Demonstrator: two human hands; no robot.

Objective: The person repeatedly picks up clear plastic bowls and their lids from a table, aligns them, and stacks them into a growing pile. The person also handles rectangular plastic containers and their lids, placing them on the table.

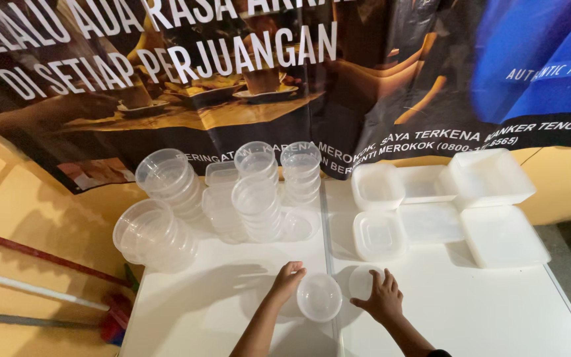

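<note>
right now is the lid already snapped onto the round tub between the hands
No, the round tub stands open beside the left hand, while the round lid lies flat on the table under the right hand.

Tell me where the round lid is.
The round lid lies flat on the white table near its front edge, under the right hand's fingertips, just right of the small round tub.
</note>
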